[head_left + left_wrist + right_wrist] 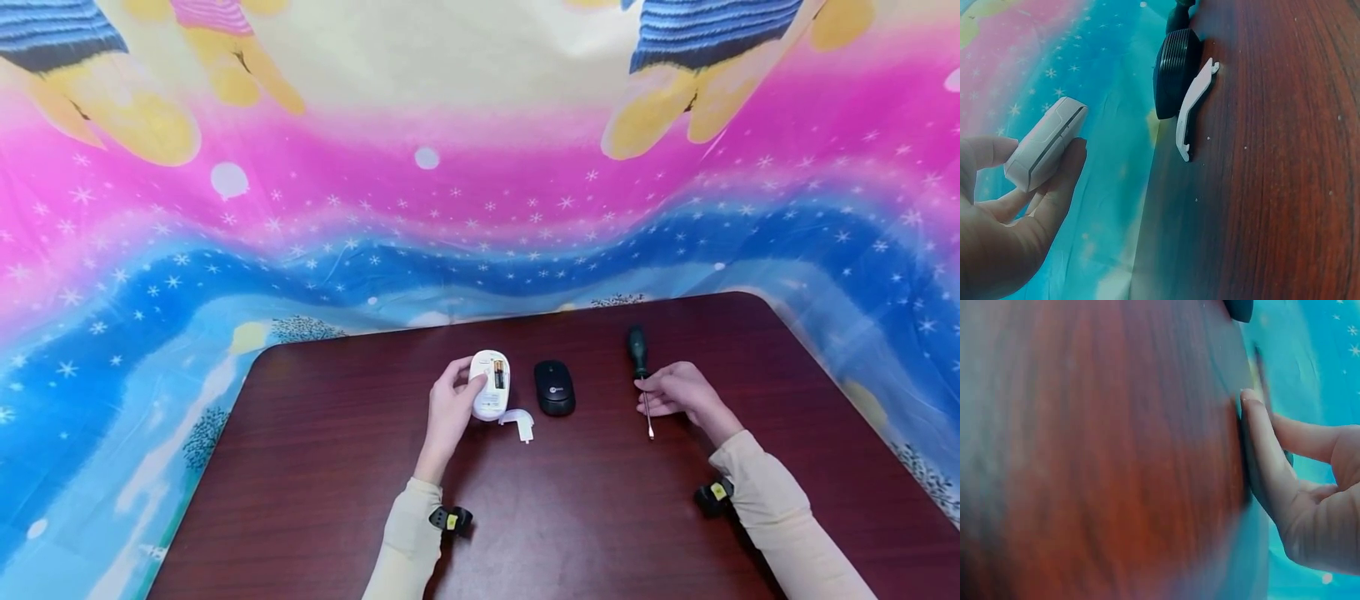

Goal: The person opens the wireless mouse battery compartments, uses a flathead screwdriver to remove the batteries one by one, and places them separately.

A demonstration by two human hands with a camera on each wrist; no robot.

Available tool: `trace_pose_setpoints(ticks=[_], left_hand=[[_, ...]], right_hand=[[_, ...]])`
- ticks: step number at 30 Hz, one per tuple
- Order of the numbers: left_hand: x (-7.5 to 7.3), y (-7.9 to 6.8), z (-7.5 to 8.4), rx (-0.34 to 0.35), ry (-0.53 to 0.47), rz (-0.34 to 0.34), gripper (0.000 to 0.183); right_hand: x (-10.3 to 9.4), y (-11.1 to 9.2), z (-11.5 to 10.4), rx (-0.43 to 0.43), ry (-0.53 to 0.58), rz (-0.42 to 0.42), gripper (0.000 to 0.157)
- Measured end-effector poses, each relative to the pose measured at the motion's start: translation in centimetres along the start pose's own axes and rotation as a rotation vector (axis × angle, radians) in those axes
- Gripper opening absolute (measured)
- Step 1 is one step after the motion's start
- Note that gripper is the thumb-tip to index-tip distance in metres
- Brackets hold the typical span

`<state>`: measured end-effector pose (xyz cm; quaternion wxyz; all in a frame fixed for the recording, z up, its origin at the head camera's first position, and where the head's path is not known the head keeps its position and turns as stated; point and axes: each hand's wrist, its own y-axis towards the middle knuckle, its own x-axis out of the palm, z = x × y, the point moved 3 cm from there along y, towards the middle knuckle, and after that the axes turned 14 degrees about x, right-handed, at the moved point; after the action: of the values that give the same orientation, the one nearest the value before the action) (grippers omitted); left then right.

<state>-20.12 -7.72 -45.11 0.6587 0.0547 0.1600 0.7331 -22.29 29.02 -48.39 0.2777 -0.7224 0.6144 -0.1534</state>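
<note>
My left hand [448, 417] grips a white computer mouse [491, 404], thumb on its underside and fingers behind. That underside faces the head camera, its battery bay uncovered with a battery [499, 375] inside. In the left wrist view, the mouse [1047, 147] shows edge-on, held above the table. Close by on the tabletop lies a white battery cover [522, 423]. Over on the right, my right hand [686, 393] pinches a screwdriver [638, 350] by its metal shaft, between thumb and fingers. Its dark green handle points away from me, its tip toward me.
Between the hands a black computer mouse [554, 387] rests on the dark red-brown table [315, 467]. Behind the table's far edge hangs a printed cloth [450, 200] in pink and blue. Each wrist wears a small black camera, such as the left one [452, 521].
</note>
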Motion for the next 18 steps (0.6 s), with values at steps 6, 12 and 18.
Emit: trace_pose_setpoints(ticks=[6,12,18], left_hand=[[-0.1,0.0,0.0,0.019,-0.002,0.002,0.034],[-0.2,0.0,0.2,0.018,-0.002,0.006,0.034],[-0.4,-0.1,0.1,0.015,-0.007,0.013,0.034]], right_hand=[[0.1,-0.2,-0.4,0.047,-0.162,0.049,0.025],[-0.3,-0.2,-0.6,0.029,-0.292,0.123,0.028],[-0.6,-1.3,-2.1,-0.157,-0.458,0.398,0.032]])
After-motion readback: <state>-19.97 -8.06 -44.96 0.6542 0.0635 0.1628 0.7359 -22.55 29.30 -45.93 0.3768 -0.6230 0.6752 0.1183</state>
